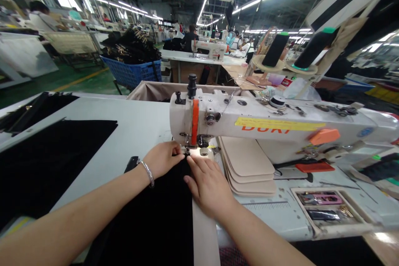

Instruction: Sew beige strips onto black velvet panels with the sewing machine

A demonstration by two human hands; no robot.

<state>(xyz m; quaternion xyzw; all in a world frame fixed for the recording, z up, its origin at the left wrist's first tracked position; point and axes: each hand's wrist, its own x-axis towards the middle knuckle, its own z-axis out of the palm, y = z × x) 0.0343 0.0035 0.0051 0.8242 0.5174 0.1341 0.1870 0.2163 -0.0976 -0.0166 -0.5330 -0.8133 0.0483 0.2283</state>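
A long piece of black fabric (162,220) runs from my lap side up to the presser foot (187,151) of a white sewing machine (224,112). My left hand (160,158), with a silver bracelet at the wrist, pinches the fabric's edge just left of the foot. Flat on the fabric's right edge lies my right hand (210,183), fingers stretched toward the foot. Under the right side of the fabric shows a beige strip (204,237). The needle's tip is too small to make out.
Beige padded panels (247,158) are stacked beneath the machine arm. A tool tray (330,210) is set into the table on the right. More black fabric (56,158) lies at left. Beyond stand a blue basket (134,70) and thread cones (276,50).
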